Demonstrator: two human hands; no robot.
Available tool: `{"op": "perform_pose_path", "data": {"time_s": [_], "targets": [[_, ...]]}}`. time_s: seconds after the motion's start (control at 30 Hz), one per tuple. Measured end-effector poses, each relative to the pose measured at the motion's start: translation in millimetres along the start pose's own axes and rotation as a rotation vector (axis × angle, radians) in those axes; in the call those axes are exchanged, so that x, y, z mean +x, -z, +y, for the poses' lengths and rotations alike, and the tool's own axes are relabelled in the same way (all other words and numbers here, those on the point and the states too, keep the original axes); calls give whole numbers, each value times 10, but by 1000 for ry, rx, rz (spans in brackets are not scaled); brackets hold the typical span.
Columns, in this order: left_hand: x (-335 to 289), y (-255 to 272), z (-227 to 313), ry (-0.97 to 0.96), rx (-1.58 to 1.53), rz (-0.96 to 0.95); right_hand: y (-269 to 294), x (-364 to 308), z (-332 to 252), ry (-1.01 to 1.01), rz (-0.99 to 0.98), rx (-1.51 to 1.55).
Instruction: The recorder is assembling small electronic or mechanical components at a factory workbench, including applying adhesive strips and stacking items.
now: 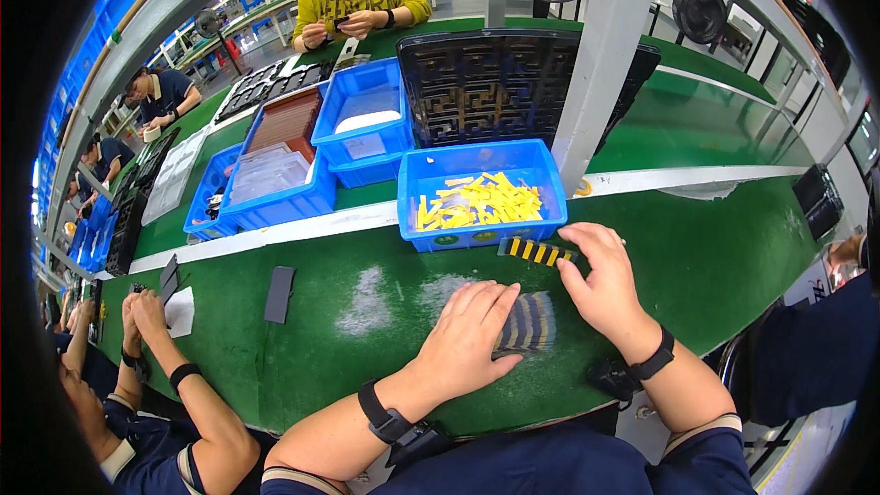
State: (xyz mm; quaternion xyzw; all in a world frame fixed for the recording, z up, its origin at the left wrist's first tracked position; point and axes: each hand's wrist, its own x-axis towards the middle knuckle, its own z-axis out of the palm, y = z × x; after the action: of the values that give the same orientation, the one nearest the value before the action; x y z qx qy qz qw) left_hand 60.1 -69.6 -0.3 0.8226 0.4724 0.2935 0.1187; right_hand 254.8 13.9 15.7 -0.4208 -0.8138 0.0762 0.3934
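My left hand point(466, 337) lies palm down with its fingers stretched out, over the left edge of a dark sheet with pale bands point(532, 321) on the green table. Between the thumb and fingers of my right hand point(603, 277) is the right end of a clear strip with yellow pieces point(530, 250) set in a row on it. That strip is just in front of a blue bin point(414, 185). Inside the bin lie many loose yellow pieces point(486, 200). Both my wrists wear black bands.
More blue bins point(362, 96) with sheets and brown parts stand beyond to the left. A black moulded tray point(490, 82) leans behind the bin, beside a white post point(605, 55). A dark flat piece point(280, 294) lies left. Co-workers sit at the left and across the table.
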Motion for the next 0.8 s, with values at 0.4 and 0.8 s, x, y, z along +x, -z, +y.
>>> {"op": "perform_pose_path", "data": {"time_s": [0.4, 0.8], "targets": [[-2, 22, -7, 18, -50, -1, -51, 68, 70, -36, -158, 7], [5, 135, -193, -13, -185, -104, 105, -513, -475, 342, -325, 204]]}}
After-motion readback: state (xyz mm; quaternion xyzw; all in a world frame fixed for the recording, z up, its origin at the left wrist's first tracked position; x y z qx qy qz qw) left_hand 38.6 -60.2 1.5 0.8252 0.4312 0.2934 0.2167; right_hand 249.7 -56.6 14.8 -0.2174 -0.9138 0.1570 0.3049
